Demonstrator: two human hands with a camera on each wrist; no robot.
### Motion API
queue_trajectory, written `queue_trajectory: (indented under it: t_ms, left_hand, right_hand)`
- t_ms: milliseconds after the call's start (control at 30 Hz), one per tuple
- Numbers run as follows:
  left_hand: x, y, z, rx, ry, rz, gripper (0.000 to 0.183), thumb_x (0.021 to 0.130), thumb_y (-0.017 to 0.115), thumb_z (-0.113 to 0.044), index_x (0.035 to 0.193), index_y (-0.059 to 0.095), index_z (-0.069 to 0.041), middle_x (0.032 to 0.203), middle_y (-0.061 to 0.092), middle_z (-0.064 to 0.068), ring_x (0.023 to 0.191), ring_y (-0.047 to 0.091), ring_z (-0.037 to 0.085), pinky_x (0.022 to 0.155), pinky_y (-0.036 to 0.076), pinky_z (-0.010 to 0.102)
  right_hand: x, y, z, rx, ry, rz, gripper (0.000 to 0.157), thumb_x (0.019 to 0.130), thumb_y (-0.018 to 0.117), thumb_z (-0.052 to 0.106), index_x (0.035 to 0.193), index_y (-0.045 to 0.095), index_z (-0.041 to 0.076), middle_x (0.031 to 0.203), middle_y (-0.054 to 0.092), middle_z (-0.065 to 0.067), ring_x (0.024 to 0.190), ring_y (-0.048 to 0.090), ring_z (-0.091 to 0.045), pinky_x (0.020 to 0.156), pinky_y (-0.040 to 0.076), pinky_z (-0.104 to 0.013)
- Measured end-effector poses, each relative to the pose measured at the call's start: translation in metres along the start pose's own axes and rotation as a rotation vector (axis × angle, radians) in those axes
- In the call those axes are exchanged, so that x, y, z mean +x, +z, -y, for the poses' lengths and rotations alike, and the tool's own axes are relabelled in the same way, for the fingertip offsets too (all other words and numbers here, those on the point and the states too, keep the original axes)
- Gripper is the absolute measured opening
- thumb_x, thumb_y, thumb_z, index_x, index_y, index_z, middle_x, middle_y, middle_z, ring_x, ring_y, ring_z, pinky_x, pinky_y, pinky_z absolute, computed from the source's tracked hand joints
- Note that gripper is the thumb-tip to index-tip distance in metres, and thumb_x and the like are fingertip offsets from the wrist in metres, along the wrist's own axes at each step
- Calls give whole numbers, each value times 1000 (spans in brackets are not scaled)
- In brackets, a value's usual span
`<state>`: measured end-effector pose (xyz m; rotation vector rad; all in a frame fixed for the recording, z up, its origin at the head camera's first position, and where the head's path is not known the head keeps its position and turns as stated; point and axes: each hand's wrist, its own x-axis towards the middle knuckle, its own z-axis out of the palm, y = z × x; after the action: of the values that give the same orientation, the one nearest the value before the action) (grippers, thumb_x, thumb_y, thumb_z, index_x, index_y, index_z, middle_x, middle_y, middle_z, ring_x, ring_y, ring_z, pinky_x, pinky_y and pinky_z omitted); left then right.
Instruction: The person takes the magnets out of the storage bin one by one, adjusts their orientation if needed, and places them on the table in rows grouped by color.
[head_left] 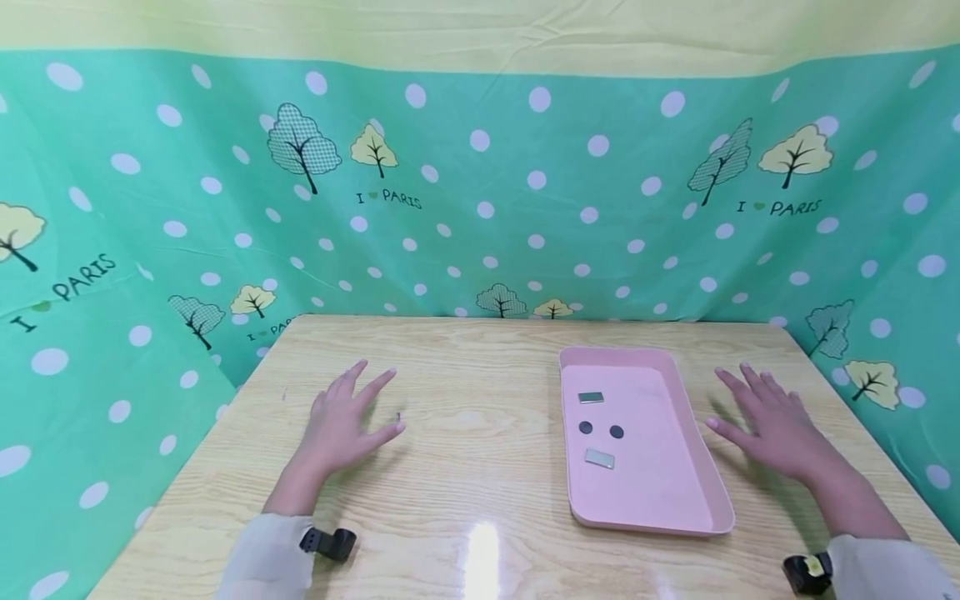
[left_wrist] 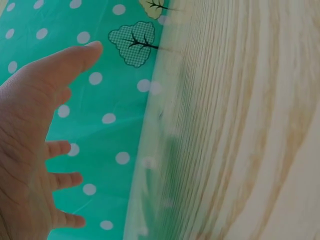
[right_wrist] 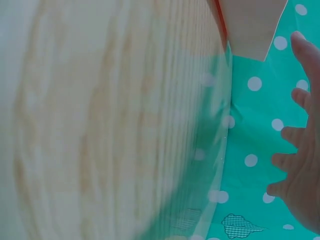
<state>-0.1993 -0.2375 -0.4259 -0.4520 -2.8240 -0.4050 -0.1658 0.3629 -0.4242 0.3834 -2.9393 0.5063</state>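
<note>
My left hand (head_left: 339,429) is over the left part of the wooden table, fingers spread and holding nothing. On the other side, my right hand (head_left: 776,429) spreads its fingers just right of a pink tray (head_left: 675,500). Inside that tray, toward its left side, lie two dark round discs, one disc (head_left: 586,427) beside the other disc (head_left: 617,432). A dark-faced rectangular piece (head_left: 591,397) lies behind them, and a silvery rectangular piece (head_left: 600,458) in front. Both wrist views show the left palm (left_wrist: 25,160) and the right palm (right_wrist: 305,175) with bare, parted fingers.
The light wood table (head_left: 465,400) reaches back to a green dotted curtain (head_left: 450,208) that also hangs along both sides. A black wrist camera (head_left: 330,543) is strapped on the left wrist and another camera (head_left: 808,573) on the right. The tray's raised walls stand near the right hand.
</note>
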Motion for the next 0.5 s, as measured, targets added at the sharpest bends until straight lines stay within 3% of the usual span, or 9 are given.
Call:
queue_trajectory:
  t_ms: [267,500]
  left_hand:
    - [1,1,-1,-41,18,-31,80,81,70,-56,149,39,-29,148,34,21,126,40,49,92,35,72]
    - [1,3,-2,-145,9,-29,80,80,73,-54,148,41,-27,147,35,19,126,42,46,89,37,72]
  right_hand:
    - [1,0,0,98,4,8,79,97,59,38,156,17,7,154,9,-37,134,12,-63,94,18,-80]
    - [4,-1,2,238,64,66,80,97,60,36,156,15,5,156,3,-34,135,11,-62,93,19,-80]
